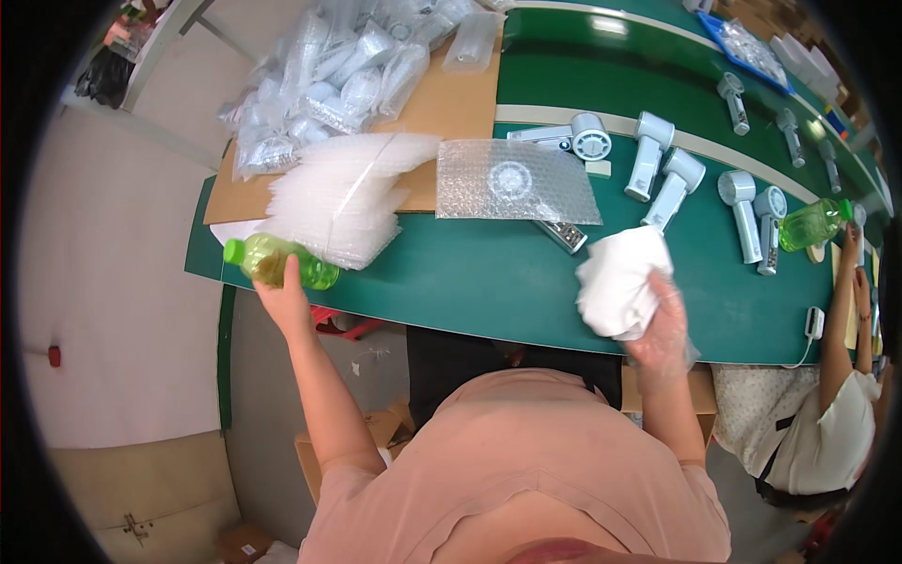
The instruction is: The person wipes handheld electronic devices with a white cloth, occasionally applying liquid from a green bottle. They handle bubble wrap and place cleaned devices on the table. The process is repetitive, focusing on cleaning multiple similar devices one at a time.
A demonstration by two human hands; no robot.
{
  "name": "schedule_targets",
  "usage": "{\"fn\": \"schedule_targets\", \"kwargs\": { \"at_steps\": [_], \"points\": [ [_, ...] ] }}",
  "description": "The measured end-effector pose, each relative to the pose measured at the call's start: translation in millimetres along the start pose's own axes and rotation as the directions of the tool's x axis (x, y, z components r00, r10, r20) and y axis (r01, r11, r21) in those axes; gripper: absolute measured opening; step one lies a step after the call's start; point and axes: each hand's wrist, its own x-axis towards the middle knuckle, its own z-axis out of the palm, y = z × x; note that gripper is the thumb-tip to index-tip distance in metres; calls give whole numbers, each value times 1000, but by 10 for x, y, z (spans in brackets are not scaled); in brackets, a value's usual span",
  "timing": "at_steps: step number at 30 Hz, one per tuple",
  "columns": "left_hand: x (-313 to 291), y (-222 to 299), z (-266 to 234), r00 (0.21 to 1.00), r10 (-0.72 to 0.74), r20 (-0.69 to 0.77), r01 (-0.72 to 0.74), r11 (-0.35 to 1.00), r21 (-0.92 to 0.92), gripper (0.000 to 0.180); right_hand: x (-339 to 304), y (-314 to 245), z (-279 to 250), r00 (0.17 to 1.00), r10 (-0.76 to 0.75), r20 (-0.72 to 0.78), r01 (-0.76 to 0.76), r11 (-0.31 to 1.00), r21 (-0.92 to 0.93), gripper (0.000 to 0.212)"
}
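The green bottle [267,261] lies on its side at the near left edge of the bench [451,273], its cap pointing left; the fingers of the left hand [284,303] are wrapped around it. It is hard to tell whether the bottle rests on the bench or is lifted slightly. The right hand [662,324], in a clear plastic glove, grips a bunched white cloth [623,282] over the bench's near edge. Just beyond the bottle, a stack of bubble-wrap pouches [348,193] overlaps a cardboard sheet [470,103]. Between the hands and farther back, a flat bubble-wrap sheet [470,183] covers most of a handheld fan [564,235]. Farther out, a heap of wrapped fans [343,80] sits at back left, and a co-worker [827,414] is at the right, near a second green bottle [810,227].
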Motion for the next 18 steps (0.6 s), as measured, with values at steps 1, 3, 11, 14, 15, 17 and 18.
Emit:
{"fn": "schedule_targets", "kwargs": {
  "at_steps": [1, 3, 11, 14, 15, 17, 18],
  "points": [
    [-33, -31, -19, 1000, 16, -24, -17, 998, -58, 56, -26, 95, 65, 999, 34, -7, -34, 999, -17, 56],
    [-58, -87, -133, 1000, 0, 21, 4, 986, -169, 50, -21, 301, 13, 991, 133, 6, -133, 991, -30, 57],
    [-437, 428, -425, 794, -133, 592, 81, 990, 114, 61, 22, 665, 43, 961, 247, -128, -270, 937, -222, 39],
    [-773, 1171, -68, 413, -173, 894, -100, 967, 234, 69, 61, 731, 371, 923, 263, -280, -337, 903, -265, 34],
    [-856, 1353, 134, 297, -126, 946, -369, 899, 236, 64, 45, 745, 410, 925, 263, -274, -334, 907, -258, 34],
    [-1006, 1582, 473, 162, -125, 979, -676, 709, 202, 57, 62, 761, 503, 929, 293, -225, -345, 904, -250, 35],
    [-1074, 1639, 599, 142, -145, 979, -733, 650, 203, 54, 34, 753, 569, 931, 304, -202, -349, 904, -247, 35]
  ]
}}
